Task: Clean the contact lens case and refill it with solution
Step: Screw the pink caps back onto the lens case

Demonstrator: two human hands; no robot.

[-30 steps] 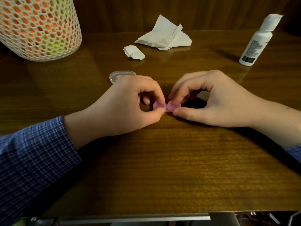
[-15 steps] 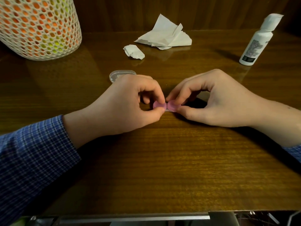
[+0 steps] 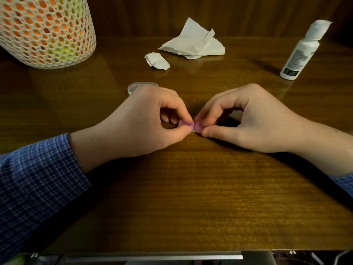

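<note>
A small contact lens case [image 3: 192, 126] with two pink round caps lies on the wooden table [image 3: 191, 188] between my hands. My left hand [image 3: 137, 123] pinches the left pink cap between thumb and forefinger. My right hand [image 3: 248, 119] pinches the right pink cap the same way. Most of the case is hidden by my fingers. The white solution bottle [image 3: 299, 52] stands upright at the far right, its cap on.
A clear plastic lid or tray [image 3: 141, 86] peeks out behind my left hand. A crumpled tissue piece [image 3: 157, 61] and a larger white tissue [image 3: 193, 44] lie at the back. A white mesh basket [image 3: 44, 29] stands at the far left.
My right fingers have shifted a little around the right cap, and the hands sit slightly closer together. The case stays in the same spot.
</note>
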